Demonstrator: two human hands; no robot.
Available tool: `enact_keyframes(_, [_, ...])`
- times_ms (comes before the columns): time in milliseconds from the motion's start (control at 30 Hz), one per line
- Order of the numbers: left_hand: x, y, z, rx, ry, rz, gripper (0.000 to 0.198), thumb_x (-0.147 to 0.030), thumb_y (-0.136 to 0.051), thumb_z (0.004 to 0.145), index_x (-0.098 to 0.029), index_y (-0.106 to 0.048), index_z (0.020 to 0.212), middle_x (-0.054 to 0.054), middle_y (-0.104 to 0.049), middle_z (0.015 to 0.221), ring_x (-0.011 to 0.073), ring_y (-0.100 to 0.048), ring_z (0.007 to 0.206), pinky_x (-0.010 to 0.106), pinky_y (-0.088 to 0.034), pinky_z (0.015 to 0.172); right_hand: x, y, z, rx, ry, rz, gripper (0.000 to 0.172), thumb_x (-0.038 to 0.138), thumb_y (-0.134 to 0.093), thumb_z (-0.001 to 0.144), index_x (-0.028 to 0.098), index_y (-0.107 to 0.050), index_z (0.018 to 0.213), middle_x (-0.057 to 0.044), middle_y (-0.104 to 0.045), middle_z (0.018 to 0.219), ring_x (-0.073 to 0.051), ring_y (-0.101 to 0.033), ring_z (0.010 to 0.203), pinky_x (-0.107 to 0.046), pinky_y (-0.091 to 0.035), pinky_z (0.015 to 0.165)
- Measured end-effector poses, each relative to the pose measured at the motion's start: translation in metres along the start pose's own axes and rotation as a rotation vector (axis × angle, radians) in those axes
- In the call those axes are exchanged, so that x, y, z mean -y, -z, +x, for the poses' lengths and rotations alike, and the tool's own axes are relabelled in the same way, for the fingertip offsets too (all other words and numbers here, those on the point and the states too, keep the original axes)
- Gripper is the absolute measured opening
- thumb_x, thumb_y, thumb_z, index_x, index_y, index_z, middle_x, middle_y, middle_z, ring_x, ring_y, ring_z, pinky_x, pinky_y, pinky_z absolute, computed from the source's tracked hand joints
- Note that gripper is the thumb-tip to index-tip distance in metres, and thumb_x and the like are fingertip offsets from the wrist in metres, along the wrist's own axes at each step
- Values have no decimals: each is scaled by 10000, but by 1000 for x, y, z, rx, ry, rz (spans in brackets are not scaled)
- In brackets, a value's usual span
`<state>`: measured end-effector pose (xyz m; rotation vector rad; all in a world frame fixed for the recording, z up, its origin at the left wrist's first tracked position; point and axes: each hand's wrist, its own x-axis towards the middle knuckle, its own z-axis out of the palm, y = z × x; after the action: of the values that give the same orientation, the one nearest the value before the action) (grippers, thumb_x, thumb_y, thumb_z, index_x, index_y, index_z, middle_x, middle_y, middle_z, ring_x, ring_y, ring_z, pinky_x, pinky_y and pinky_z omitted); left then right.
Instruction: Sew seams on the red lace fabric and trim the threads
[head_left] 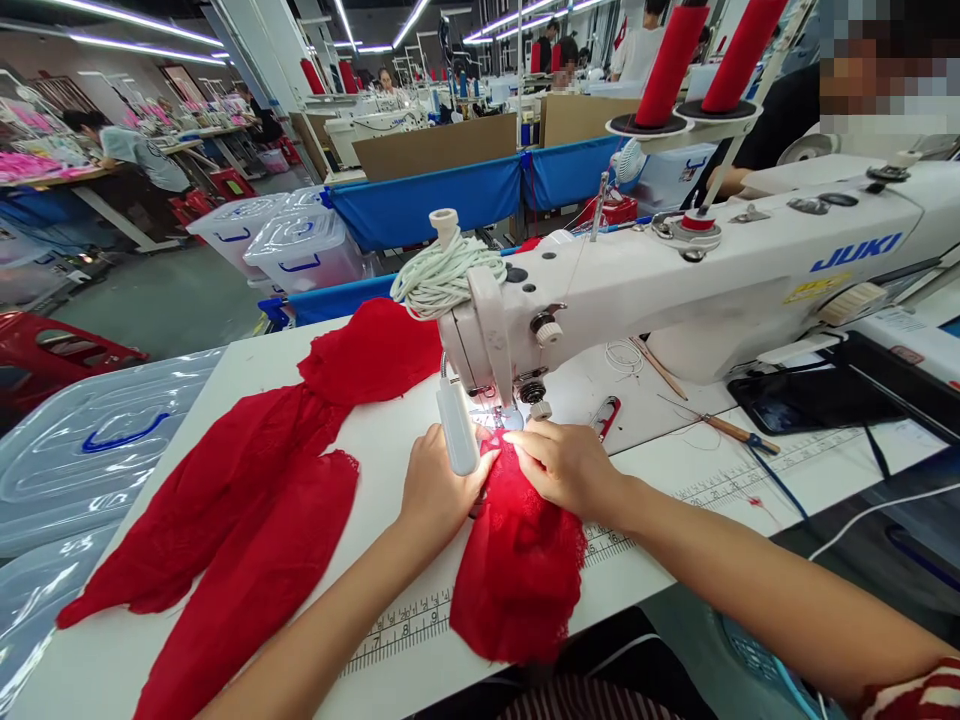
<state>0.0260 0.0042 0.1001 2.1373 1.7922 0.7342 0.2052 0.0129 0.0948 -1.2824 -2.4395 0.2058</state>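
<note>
1 red cloth | long axis front-to-back (wide end nearest) | left hand, right hand: pinching far end

It's a garment workshop: sewing machine (a JUKI), thread cones.

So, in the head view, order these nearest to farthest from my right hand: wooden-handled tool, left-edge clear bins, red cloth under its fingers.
1. Red cloth: touching your right hand.
2. Wooden-handled tool: to its right.
3. Clear bins: far left.
</note>
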Motion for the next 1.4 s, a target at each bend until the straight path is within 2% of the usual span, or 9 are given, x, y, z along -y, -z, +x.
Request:
enact_keyframes(167, [-10,4,1,39,89,-116,134,-293,-502,819,-211,-558,730,0,-621,697,186,-589,651,314,-455,604,1,4,0,9,27,1,206,186,-418,860,179,-620,819,-1,-559,697,-97,-423,575,-250,-179,497])
enact_keyframes(267, [-14,5,-2,63,158,-123,118,-294,-500,807,-219,-546,729,-27,-596,627,162,-569,560,281,-427,525,1,4,0,29,-21,8,215,180,-413,860,183,-617,789,0,-570,701,-95,-413,575,-254,-166,503])
enact_keyframes(333, [-14,4,-5,47,141,-71,72,-271,-527,776,-226,-569,815,-23,-635,687,171,-595,590,282,-436,536,1,3,0,71,-50,-9,221,177,-421,855,180,-597,720,5,-558,678,-92,-390,555,-261,-149,502])
enact_keyframes(533, [-10,-1,-8,6,38,116,211,-279,-516,798,-221,-618,973,13,-666,758,202,-607,616,309,-443,549,2,2,0,106,-67,-45,238,216,-424,869,178,-581,695,9,-541,667,-86,-359,533,-269,-122,500])
enact_keyframes(733, [-10,-4,-11,-25,-171,312,315,-246,-385,897,-247,-672,1027,49,-615,770,230,-558,692,361,-414,626,2,3,1,116,-85,-44,229,199,-417,858,191,-613,739,5,-570,683,-94,-378,539,-273,-121,501])
enact_keyframes(833, [-11,-5,-13,-17,-149,338,350,-248,-340,925,-226,-684,989,57,-599,754,223,-532,688,371,-410,652,1,2,1,103,-93,-44,230,206,-412,859,207,-631,791,8,-581,692,-97,-397,551,-271,-123,498])
enact_keyframes(1000, [-9,-5,-11,-58,-35,307,239,-297,-472,881,-210,-691,924,65,-620,812,228,-524,729,384,-447,715,0,-2,1,101,-117,-37,243,200,-412,855,208,-655,864,-3,-605,719,-105,-447,578,-269,-138,495])
enact_keyframes(1200, [-2,-5,-11,-126,-201,298,258,-266,-454,897,-191,-667,1021,96,-648,936,252,-581,861,400,-500,745,1,-1,2,111,-115,-48,249,197,-421,853,212,-667,894,-1,-580,684,-107,-447,567,-271,-149,490])
enact_keyframes(1400, [-11,-2,-21,-11,-416,464,330,-192,-362,930,-148,-664,1056,110,-703,1045,265,-672,858,369,-541,623,1,-1,3,127,-104,-55,256,215,-416,864,222,-662,933,-3,-599,724,-110,-454,565,-271,-158,489])
